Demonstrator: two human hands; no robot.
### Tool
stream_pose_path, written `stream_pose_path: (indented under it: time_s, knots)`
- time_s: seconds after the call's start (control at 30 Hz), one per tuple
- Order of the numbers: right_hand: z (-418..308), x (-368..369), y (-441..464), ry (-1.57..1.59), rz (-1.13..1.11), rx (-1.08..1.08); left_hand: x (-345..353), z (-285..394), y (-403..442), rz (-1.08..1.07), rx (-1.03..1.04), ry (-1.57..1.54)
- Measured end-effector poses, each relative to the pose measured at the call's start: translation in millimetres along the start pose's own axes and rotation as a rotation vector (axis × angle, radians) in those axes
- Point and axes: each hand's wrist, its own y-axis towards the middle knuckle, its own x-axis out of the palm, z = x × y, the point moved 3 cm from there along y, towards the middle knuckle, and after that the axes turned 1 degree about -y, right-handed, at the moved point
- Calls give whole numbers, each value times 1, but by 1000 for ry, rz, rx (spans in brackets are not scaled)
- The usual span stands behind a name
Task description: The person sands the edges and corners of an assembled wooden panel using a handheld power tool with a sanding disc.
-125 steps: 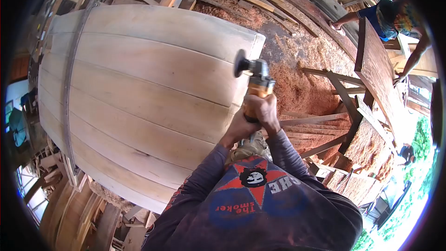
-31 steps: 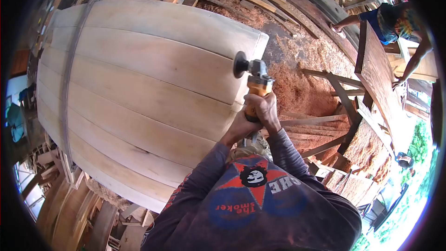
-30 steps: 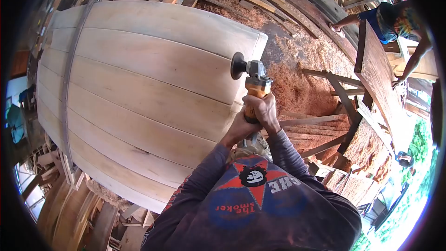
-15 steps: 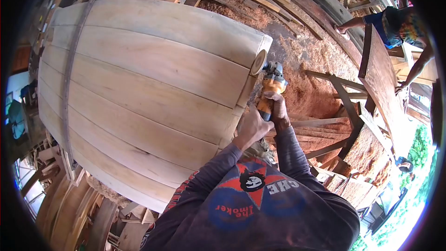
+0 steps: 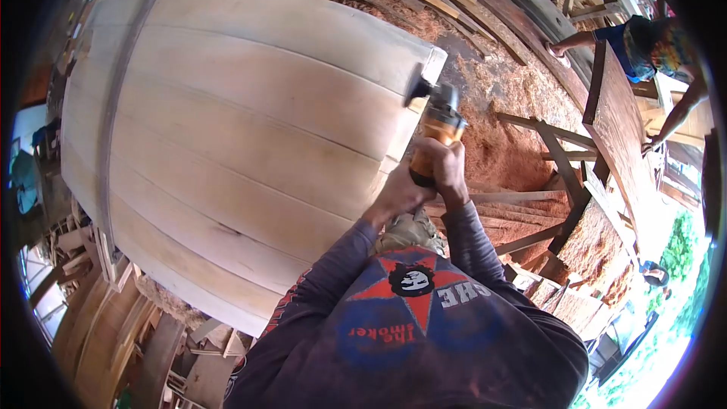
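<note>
Both my hands hold an orange and black angle grinder (image 5: 441,126). My left hand (image 5: 400,191) is closed at the rear end of its body, and my right hand (image 5: 445,167) wraps the body farther forward, nearer the head. A round sanding disc (image 5: 416,85), seen nearly edge-on and blurred, sits on the grinder's head. It is at the right end of a large panel of pale wooden planks (image 5: 250,129); whether it touches the wood I cannot tell.
A dark curved strip (image 5: 121,98) crosses the panel's left part. Wood shavings (image 5: 500,151) and crossed timbers (image 5: 564,167) lie to the right. Another person (image 5: 644,45) at upper right has a hand by a brown board (image 5: 617,129). Long planks (image 5: 432,0) lie behind.
The grinder and both my hands have moved slightly left. The disc has turned from showing its round face to nearly edge-on. The view has shifted a little.
</note>
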Motion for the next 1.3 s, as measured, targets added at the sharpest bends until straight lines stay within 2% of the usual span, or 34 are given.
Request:
stream_pose_path:
  time_s: [0.03, 0.07, 0.13, 0.23, 0.37, 0.47, 0.53, 0.6, 0.7, 0.77, 0.8, 0.87, 0.93, 0.97, 1.0, 1.07, 1.13, 1.23, 1.3]
  knots:
    - [-1, 1, -10, 119, 2, -3, 5, -4, -6, 39, -20, 213]
    - [20, -10, -7, 169, -7, -57, 13, -7, -16, 48, -19, 211]
    - [52, -21, -14, 324, -106, 90, 26, -17, -36, 150, -157, 418]
    - [82, -18, -22, 485, -154, 164, 31, -33, -49, 206, -113, 485]
    - [101, -17, -24, 565, -166, 221, 31, -44, -55, 247, -137, 543]
    - [112, -17, -18, 605, -219, 216, 34, -55, -53, 327, -73, 606]
    - [111, -17, -19, 617, -219, 226, 34, -62, -49, 284, -200, 599]
    - [106, -13, -17, 627, -223, 231, 32, -59, -49, 293, -192, 588]
    - [104, -10, -14, 626, -197, 215, 28, -43, -50, 299, -193, 548]
    - [109, -15, -8, 489, -171, 162, 25, -41, -50, 292, -201, 524]
    - [108, -17, -8, 488, -164, 162, 22, -44, -47, 304, -123, 474]
    - [105, -21, -6, 188, -90, 31, 17, -52, -42, 308, -42, 423]
    - [61, -3, -26, 155, -49, 36, 12, -59, -38, 196, -70, 208]
    - [48, 2, -31, 26, -17, 3, 10, -63, -35, 126, -92, 83]
    - [38, 8, -35, -102, 14, -28, 5, -61, -35, 123, -92, 84]
    - [32, 18, -38, -63, 27, -51, 3, -54, -39, -20, -131, -240]
    - [30, 22, -38, -127, 65, -148, 6, -44, -42, -18, -93, -253]
    - [25, 13, -47, -114, 41, -120, 11, -43, -45, 33, -8, -337]
    - [37, -2, -43, 55, -18, -1, 17, -44, -45, 75, -57, 66]
